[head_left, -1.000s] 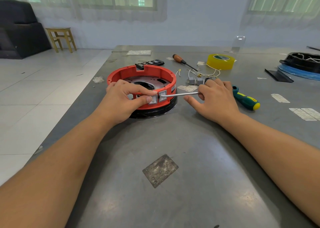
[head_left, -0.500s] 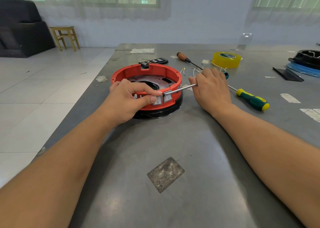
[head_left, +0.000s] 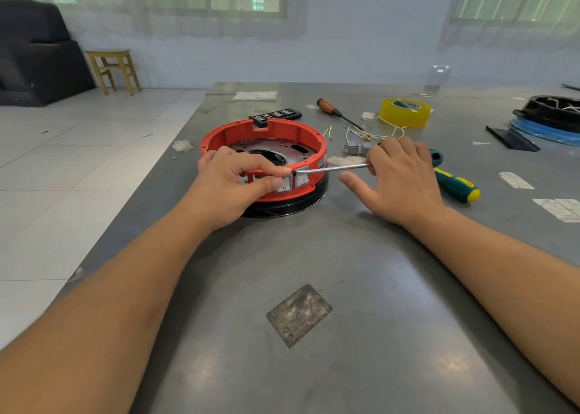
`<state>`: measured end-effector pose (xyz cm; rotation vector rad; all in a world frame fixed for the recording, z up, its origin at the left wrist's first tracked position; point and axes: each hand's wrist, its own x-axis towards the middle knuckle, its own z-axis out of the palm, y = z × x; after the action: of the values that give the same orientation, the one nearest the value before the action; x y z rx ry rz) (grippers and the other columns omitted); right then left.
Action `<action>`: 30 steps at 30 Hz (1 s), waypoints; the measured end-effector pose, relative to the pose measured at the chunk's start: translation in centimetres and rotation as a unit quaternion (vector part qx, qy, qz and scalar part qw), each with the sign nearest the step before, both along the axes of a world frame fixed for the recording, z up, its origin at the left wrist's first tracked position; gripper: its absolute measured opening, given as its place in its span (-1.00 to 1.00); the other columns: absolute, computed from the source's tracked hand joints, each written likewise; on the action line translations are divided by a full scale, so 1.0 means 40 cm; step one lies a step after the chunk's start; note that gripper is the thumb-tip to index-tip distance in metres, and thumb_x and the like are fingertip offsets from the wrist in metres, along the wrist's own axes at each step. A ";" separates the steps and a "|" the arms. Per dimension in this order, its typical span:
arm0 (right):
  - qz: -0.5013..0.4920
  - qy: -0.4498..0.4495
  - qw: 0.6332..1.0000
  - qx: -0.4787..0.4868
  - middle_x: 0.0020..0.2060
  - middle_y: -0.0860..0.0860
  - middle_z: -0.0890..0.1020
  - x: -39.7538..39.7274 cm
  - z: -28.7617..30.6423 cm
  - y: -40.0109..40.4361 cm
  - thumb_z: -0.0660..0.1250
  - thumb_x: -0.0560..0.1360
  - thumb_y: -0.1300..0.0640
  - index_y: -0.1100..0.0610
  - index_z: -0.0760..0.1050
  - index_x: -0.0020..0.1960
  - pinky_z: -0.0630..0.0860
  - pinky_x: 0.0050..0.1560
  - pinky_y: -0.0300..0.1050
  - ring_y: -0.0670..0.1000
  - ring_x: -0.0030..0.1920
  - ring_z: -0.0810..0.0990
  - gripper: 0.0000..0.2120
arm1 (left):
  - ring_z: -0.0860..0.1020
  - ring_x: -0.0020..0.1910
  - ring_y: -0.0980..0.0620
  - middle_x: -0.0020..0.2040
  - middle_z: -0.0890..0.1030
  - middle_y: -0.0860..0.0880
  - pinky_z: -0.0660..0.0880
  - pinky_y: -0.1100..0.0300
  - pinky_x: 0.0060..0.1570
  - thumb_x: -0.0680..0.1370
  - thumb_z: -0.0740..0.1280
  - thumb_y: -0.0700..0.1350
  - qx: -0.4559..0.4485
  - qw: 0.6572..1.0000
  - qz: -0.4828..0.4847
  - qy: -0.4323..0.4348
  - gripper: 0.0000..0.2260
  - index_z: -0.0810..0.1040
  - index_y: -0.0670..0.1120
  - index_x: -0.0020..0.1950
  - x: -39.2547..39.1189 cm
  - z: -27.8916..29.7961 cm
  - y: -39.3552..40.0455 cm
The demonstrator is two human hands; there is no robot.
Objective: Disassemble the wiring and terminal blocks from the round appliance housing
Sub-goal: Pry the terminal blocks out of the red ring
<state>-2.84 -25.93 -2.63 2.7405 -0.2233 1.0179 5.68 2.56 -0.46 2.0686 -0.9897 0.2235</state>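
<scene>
Round red plastic housing (head_left: pixel 226 137) on black base, left hand (head_left: pixel 229 184) pinching its rim, right hand (head_left: pixel 398 178) fingers curled round steel screwdriver shaft (head_left: pixel 332 169), thumb splayed.

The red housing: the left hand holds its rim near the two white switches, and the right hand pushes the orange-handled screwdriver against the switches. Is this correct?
Not quite. In the head view the orange-handled screwdriver lies unused on the table. The right hand holds a bare metal shaft, its tip at the two white switches. The left hand does hold the red housing by its rim near them.
</scene>
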 end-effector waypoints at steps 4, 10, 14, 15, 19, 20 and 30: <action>0.007 0.015 0.999 0.050 -0.20 -0.01 0.41 -0.053 -0.019 -0.004 -0.09 0.62 -0.36 0.03 0.35 -0.20 0.32 0.01 0.07 0.08 -0.11 0.38 -0.47 | 0.42 0.12 0.24 -0.09 0.60 0.44 0.29 -0.17 0.39 0.55 0.47 0.08 -0.010 1.000 0.012 -0.015 -0.76 0.57 0.47 0.00 0.001 -0.011 0.001; -0.033 0.042 0.997 0.058 -0.26 -0.03 0.44 -0.097 -0.034 0.001 -0.13 0.57 -0.43 -0.01 0.36 -0.27 0.35 0.03 0.07 0.08 -0.13 0.39 -0.41 | 0.38 0.05 0.23 -0.09 0.58 0.43 0.27 -0.16 0.35 0.54 0.49 0.07 -0.020 0.999 0.021 -0.014 -0.76 0.59 0.45 0.02 -0.002 -0.014 -0.001; -0.032 0.050 0.997 0.055 -0.28 -0.04 0.45 -0.093 -0.038 0.012 -0.13 0.56 -0.45 -0.04 0.39 -0.28 0.35 0.02 0.05 0.06 -0.14 0.41 -0.40 | 0.42 0.13 0.06 0.00 0.59 0.35 0.33 -0.28 0.37 0.55 0.48 0.07 -0.006 1.000 0.022 -0.015 -0.78 0.60 0.39 0.09 -0.011 -0.007 0.000; -0.032 0.049 0.997 0.055 -0.29 -0.05 0.44 -0.090 -0.040 0.014 -0.13 0.56 -0.46 -0.04 0.38 -0.29 0.33 0.01 0.04 0.06 -0.14 0.41 -0.40 | 0.43 0.15 0.02 0.01 0.59 0.34 0.33 -0.28 0.37 0.55 0.48 0.08 -0.007 1.000 0.024 -0.015 -0.78 0.60 0.41 0.09 -0.012 -0.004 0.001; -0.033 0.050 0.996 0.059 -0.30 -0.06 0.43 -0.081 -0.049 0.025 -0.14 0.55 -0.47 -0.04 0.38 -0.32 0.31 -0.01 0.04 0.07 -0.16 0.40 -0.38 | 0.43 0.19 0.05 0.01 0.58 0.35 0.31 -0.25 0.41 0.54 0.49 0.08 -0.016 0.999 0.027 -0.011 -0.75 0.57 0.46 0.05 -0.017 -0.003 0.001; -0.031 0.050 0.997 0.058 -0.31 -0.06 0.42 -0.079 -0.049 0.025 -0.15 0.55 -0.47 -0.04 0.37 -0.32 0.30 -0.01 0.03 0.07 -0.16 0.40 -0.38 | 0.42 0.20 0.06 0.01 0.57 0.35 0.31 -0.25 0.41 0.53 0.49 0.09 -0.017 0.999 0.028 -0.006 -0.75 0.57 0.46 0.04 -0.018 -0.004 0.001; 0.022 0.075 0.995 0.064 -0.22 -0.03 0.45 -0.010 -0.022 0.001 -0.16 0.45 -0.58 -0.05 0.32 -0.32 0.32 0.13 0.10 0.06 -0.06 0.39 -0.34 | 0.50 0.26 -0.12 0.06 0.70 0.03 0.35 -0.26 0.40 0.46 0.42 0.26 -0.014 1.000 0.003 0.017 -0.82 0.65 0.39 0.05 -0.001 0.000 -0.005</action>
<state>-3.25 -25.90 -3.52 2.9340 -0.2123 0.8283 5.66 2.38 -0.46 2.0430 -0.9554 0.2046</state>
